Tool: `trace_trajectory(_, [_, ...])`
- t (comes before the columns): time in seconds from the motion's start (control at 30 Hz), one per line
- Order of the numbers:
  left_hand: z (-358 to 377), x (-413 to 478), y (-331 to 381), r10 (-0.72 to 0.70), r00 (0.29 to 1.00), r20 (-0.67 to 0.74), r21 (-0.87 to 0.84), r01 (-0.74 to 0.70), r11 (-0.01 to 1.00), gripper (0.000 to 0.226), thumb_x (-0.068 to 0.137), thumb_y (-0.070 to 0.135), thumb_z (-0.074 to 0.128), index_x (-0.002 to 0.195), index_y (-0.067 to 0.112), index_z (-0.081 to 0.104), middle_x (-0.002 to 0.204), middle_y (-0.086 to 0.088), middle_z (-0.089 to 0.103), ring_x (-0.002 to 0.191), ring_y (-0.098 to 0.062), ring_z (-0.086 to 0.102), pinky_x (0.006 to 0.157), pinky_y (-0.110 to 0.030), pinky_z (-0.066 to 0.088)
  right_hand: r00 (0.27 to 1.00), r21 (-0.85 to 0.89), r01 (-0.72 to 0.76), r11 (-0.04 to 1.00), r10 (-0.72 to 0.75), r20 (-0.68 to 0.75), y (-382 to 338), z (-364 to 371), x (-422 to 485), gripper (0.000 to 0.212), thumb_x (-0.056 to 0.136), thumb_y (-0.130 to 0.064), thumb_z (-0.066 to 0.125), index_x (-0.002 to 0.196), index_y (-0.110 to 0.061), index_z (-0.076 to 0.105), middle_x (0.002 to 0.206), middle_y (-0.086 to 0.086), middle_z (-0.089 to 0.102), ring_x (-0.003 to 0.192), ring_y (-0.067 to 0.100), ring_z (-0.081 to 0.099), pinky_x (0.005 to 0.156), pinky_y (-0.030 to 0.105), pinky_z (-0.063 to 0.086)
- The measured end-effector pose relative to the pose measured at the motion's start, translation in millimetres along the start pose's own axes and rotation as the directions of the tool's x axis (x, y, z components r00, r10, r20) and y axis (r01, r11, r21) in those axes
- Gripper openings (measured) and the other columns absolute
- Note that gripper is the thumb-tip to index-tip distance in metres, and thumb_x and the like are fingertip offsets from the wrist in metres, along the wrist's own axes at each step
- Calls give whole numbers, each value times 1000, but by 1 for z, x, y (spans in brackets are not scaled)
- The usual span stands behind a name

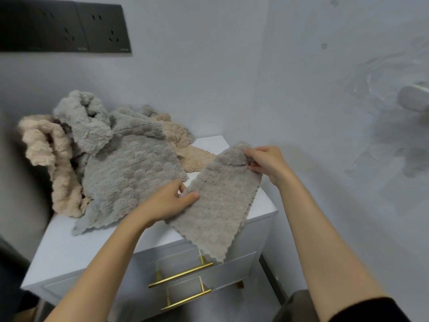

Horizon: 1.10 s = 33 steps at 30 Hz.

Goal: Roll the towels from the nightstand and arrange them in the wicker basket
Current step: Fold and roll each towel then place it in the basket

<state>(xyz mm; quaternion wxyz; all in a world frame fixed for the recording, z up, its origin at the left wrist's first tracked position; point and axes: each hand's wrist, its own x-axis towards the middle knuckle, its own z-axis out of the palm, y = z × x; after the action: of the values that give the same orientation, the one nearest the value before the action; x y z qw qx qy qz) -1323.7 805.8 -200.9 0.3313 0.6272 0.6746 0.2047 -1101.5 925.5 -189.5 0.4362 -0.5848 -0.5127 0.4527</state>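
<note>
Left hand, right hand pinching taupe towel edges (fingers curled); towel pile on nightstand.

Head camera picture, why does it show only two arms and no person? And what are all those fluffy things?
The camera sits on the person's head and looks down, so you see only their arms, as if through their eyes. There is no robot here. The left hand and the right hand pinch one brownish-grey towel by its edges, over a white nightstand. On it lie crumpled grey towels and beige towels. The basket is not in the picture.
</note>
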Motion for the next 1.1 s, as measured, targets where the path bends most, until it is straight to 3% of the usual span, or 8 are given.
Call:
trace_trajectory(0.13, [6,-5,-3,-102,989,110,-238,126,963,35,87,42,64,101,15,46,100,-5,62,87,-19,65,67,-33,57,986,4,149,989,-148,-81,-6,24,17,9,86,-16,63,78,-19,68,84,5,67,86,23,67,89,44,55])
trace_trajectory(0.2, [10,-6,-4,-124,979,159,-343,173,923,43,85,39,67,111,12,45,108,-11,63,97,-26,66,81,-42,57,976,34,208,978,-204,-79,-7,35,21,16,89,-15,60,102,-19,69,105,2,66,103,20,63,96,42,51])
trace_trajectory(0.33, [18,-10,4,-123,959,256,-586,255,769,44,87,19,67,123,6,45,112,-15,66,88,-26,71,66,-37,60,956,9,291,957,-291,46,-9,45,16,50,96,-5,45,143,-24,42,147,-8,39,127,4,38,108,35,40])
trace_trajectory(0.5, [18,-13,5,-126,958,258,-621,264,738,57,86,16,69,132,5,37,114,-15,63,76,-23,72,56,-33,60,953,-185,292,938,-267,145,-2,46,8,43,94,-3,48,133,-20,53,137,0,52,123,13,51,101,36,47])
trace_trajectory(0.63, [15,-23,4,-128,972,195,-443,204,873,82,89,26,66,148,16,10,96,-12,64,54,-20,68,55,-27,58,921,-299,365,882,-294,258,-6,35,-20,34,93,-6,49,122,-19,61,122,-1,62,110,13,58,98,35,48])
trace_trajectory(0.77, [17,-30,-11,-1,1000,-23,75,3,997,84,85,52,60,148,21,14,89,-1,67,63,-16,65,66,-32,56,865,-461,479,747,-309,396,8,20,-59,28,92,-8,51,113,-21,64,111,-4,64,92,8,60,80,14,46])
trace_trajectory(0.9, [22,-37,-22,282,932,-225,417,-170,893,66,86,58,53,142,33,32,119,2,43,106,-17,49,83,-31,47,786,-539,602,589,-319,529,21,0,-91,29,83,-5,55,105,-21,63,105,-6,57,91,7,53,75,7,38])
trace_trajectory(1.1, [27,-38,-44,518,849,101,518,-489,701,84,74,68,56,146,49,19,158,16,-1,145,-13,-11,116,-36,3,678,-601,735,314,-345,649,54,-23,-130,58,79,-35,65,133,-30,43,133,-12,40,121,8,40,96,27,42])
